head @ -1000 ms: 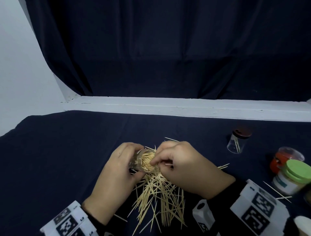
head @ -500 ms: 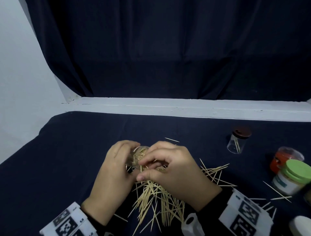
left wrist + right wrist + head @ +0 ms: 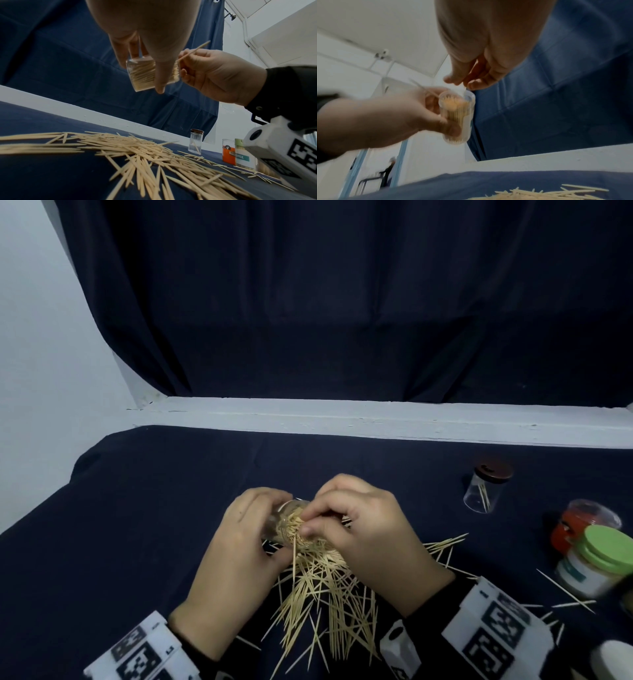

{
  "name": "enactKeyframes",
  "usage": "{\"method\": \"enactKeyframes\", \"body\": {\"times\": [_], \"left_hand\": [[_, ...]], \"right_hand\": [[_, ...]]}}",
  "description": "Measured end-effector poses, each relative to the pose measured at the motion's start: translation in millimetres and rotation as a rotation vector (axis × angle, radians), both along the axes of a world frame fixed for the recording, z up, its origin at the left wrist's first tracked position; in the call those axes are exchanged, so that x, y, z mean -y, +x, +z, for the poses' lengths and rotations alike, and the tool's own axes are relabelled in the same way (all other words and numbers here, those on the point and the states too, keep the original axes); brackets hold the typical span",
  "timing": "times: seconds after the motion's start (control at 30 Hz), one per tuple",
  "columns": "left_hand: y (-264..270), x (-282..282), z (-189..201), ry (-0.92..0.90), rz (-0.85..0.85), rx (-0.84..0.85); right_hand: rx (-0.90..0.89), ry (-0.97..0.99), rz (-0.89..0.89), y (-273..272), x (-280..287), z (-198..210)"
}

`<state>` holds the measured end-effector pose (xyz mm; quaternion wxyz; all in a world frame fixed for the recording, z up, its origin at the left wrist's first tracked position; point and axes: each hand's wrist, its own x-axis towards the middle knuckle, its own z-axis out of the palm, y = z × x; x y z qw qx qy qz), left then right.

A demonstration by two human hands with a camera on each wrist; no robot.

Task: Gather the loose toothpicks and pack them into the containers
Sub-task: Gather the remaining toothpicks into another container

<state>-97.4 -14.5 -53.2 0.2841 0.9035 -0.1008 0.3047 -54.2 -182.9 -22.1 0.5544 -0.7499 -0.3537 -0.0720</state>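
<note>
Dark blue cloth hangs behind and covers the table (image 3: pixel 144 508), a plain ground against which pale wood shows up well. Below both hands a heap of loose toothpicks (image 3: pixel 325 594) lies spread on the cloth, with strays trailing off past the right wrist. Well to the right of the fingers stand the other containers: a small clear jar (image 3: pixel 484 491) with a brown lid and a few picks inside, an orange tub (image 3: pixel 579 525), and a green-lidded tub (image 3: pixel 596 559). The left hand (image 3: pixel 236 556) has its fingers and thumb curled round a clear container (image 3: pixel 152 75), raised off the table and tipped with its mouth toward the other hand, probably so picks slide in lengthwise. It already looks packed nearly full. The right hand (image 3: pixel 370 539) pinches a single toothpick (image 3: pixel 193 52) between thumb and fingertips, right at the container's mouth, seemingly feeding it in among the rest
</note>
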Motion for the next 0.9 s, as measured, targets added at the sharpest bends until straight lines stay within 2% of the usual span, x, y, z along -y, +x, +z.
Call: {"method": "enactKeyframes", "body": {"times": [0.1, 0.2, 0.33, 0.4, 0.53, 0.6, 0.77, 0.9], "left_hand": [[0, -4, -1, -0.007, 0.018, -0.004], [0, -4, 0, -0.011, 0.030, -0.005], [-1, -3, 1, -0.010, 0.023, -0.014], [-1, -3, 1, -0.006, 0.026, -0.020], [-1, -2, 0, -0.031, 0.010, 0.000], [-1, -1, 1, -0.037, 0.005, 0.004], [0, -1, 1, -0.010, -0.023, 0.036], [-1, -2, 2, -0.034, -0.017, 0.060]], "right_hand": [[-0.024, -0.011, 0.100, -5, 9, 7], [0.110, -0.163, 0.170, -11, 9, 5], [0.233, -0.125, 0.103, -7, 4, -3], [0.211, -0.120, 0.116, -7, 5, -3], [0.162, -0.230, 0.236, -15, 6, 3], [0.207, -0.218, 0.211, -15, 4, 1], [0.299, -0.128, -0.020, -7, 1, -9], [0.248, -0.142, 0.060, -5, 3, -12]]}}
